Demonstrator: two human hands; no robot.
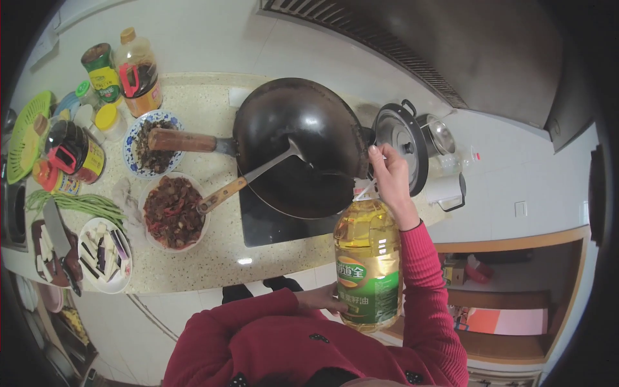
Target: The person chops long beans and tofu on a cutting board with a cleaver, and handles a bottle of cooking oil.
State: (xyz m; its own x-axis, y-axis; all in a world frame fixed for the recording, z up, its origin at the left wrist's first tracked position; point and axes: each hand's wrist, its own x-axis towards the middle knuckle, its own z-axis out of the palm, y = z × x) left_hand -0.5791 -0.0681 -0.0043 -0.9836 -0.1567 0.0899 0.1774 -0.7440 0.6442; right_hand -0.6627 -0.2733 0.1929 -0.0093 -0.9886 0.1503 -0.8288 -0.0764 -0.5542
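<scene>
My right hand (391, 173) is closed at the neck of a large bottle of yellow oil (369, 258), beside the wok's right rim. Against the bottle's lower left side rests my left hand (322, 298), its fingers partly hidden behind the bottle. The bottle stands upright in front of the counter edge. A dark wok (290, 129) sits on the black cooktop (261, 231), its wooden handle (184, 140) pointing left. Inside the wok lies the metal head of a spatula (267, 169), whose wooden handle rests over the near left rim.
Bowls of dark red food (173, 211) and chopped dark food (155, 158) stand left of the wok. Further left are sauce bottles (138, 80), green beans (80, 203), a cleaver (57, 232) and a plate of cut eggplant (103, 255). A lidded pot (403, 148) stands right.
</scene>
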